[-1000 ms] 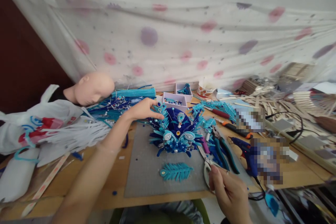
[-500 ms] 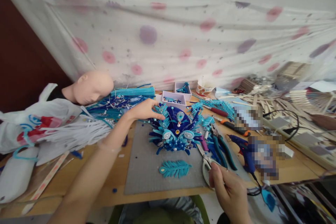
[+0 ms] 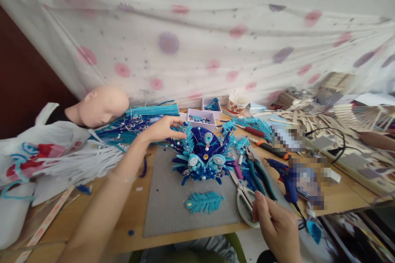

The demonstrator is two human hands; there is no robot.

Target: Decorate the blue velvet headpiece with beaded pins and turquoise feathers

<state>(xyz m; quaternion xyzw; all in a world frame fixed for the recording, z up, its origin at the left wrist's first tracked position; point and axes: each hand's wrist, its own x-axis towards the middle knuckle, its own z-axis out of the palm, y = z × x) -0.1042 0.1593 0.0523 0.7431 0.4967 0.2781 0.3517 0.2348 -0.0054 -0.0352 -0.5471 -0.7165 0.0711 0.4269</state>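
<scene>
My left hand (image 3: 168, 128) holds the upper left edge of a blue and turquoise beaded headpiece (image 3: 205, 160), thumb and fingers around a turquoise feather-shaped piece there. The headpiece stands on a grey cutting mat (image 3: 163, 209). My right hand (image 3: 274, 220) is closed near the mat's right front edge, beside white-handled scissors (image 3: 246, 205); what its fingers pinch, if anything, is too small to make out. In front of the headpiece lies a loose turquoise feather piece (image 3: 205, 202).
Dark teal pliers (image 3: 262, 176), a blue glue gun (image 3: 285, 181) and an orange-black tool (image 3: 273, 149) lie on the right. Small boxes (image 3: 202, 120) are behind the headpiece. A mannequin head (image 3: 103, 106) and plastic bag (image 3: 68, 135) are at left.
The view has shifted slightly. My right hand has moved a little away from the scissors, to the right and down. My left hand keeps its hold on the headpiece.
</scene>
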